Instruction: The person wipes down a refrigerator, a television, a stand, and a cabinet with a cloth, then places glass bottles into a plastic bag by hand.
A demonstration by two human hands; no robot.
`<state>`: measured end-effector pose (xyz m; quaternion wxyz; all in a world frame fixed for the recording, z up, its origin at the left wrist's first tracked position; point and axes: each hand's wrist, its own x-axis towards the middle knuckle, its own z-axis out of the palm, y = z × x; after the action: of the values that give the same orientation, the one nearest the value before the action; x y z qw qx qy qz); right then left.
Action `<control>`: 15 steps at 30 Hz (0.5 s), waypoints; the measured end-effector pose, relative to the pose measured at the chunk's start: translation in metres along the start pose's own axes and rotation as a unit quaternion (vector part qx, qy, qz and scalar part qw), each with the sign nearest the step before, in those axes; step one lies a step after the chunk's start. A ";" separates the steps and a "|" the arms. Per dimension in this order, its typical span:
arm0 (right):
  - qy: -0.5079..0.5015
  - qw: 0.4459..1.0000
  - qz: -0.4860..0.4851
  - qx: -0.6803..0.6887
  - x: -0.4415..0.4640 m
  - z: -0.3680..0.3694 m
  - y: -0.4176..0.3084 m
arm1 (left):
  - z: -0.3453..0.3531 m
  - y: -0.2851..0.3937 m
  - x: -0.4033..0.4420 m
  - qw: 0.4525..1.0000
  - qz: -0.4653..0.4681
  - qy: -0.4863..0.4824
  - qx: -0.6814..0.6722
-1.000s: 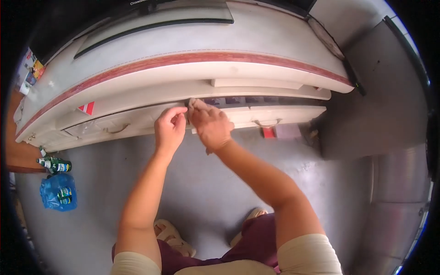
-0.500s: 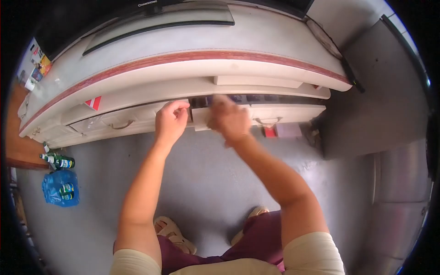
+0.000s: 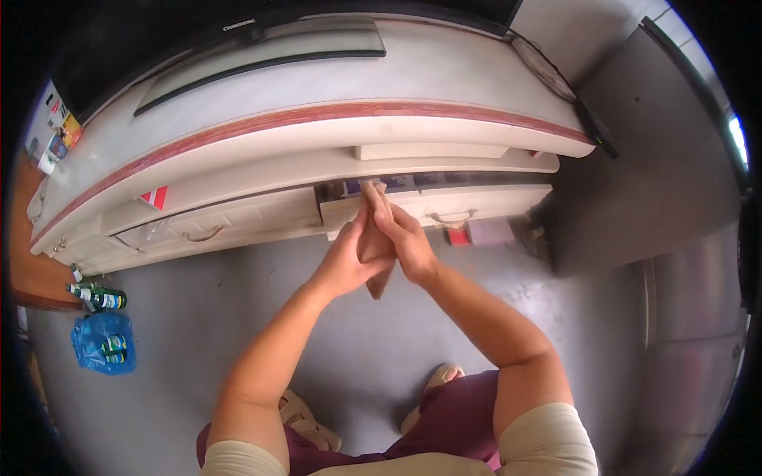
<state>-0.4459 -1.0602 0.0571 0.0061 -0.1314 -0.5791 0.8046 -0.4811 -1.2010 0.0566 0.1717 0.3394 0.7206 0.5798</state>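
Both my hands are together in front of the pulled-out right drawer (image 3: pixel 492 200) of a white TV cabinet. Between them is a folded brown cloth (image 3: pixel 376 247), or something like one; its lower end pokes out below my palms. My left hand (image 3: pixel 349 258) is closed on it from the left side. From the other side, my right hand (image 3: pixel 409 244) grips it with the fingers pointing up and left. Dark blue items (image 3: pixel 401 184) lie inside the drawer, partly hidden by my fingertips.
A TV stand base (image 3: pixel 262 59) sits on the cabinet top (image 3: pixel 444 75). Green bottles (image 3: pixel 99 297) and a blue plastic bag (image 3: pixel 103 341) are on the floor at left. A red box (image 3: pixel 458 236) lies under the drawer. A grey appliance (image 3: pixel 643 159) stands at right.
My right hand has come back from the drawer's edge, and my left hand has moved right and down to meet it. Both are now closed around the brown cloth.
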 end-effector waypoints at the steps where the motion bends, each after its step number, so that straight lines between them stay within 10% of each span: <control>1: -0.008 1.000 -0.010 0.000 -0.001 -0.006 0.000 | 0.002 -0.002 0.003 0.999 -0.004 0.022 0.025; 15: 0.313 0.886 -0.255 -0.230 0.034 -0.070 -0.031 | 0.025 0.003 0.048 0.907 0.240 0.221 0.267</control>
<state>-0.4678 -0.9790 0.0581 0.3618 -0.2221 -0.7291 0.5368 -0.4981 -1.1492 0.0598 -0.2326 0.3985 0.7648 0.4496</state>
